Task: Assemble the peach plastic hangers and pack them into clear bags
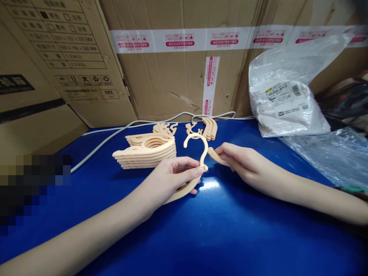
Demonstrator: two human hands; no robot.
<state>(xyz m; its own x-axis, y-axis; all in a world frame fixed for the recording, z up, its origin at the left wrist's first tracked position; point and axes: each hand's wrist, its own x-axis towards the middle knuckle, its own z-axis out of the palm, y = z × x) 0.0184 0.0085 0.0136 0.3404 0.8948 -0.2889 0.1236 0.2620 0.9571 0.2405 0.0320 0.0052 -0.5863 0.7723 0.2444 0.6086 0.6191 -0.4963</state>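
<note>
My left hand [179, 174] is closed on a cream plastic hanger piece, a hanger hook [203, 147] with one curved hanger arm [184, 193] joined below it. The hook points up and curls to the left. Just right of the hook, my right hand [240, 161] pinches a separate curved hanger arm [218, 157], its free end close to the hook's base with a small gap between. Behind my left hand stands a stack of folded cream hangers [146, 153]. Loose hooks [165, 128] and several curved arms [210, 128] lie at the back of the table.
The blue tabletop [201, 237] is glossy. A large cardboard box [172, 76] walls off the back, another carton [71, 57] stands at left. A grey-white cable [115, 132] runs along the back. A white plastic bag [287, 103] and clear plastic film [330, 153] lie at right.
</note>
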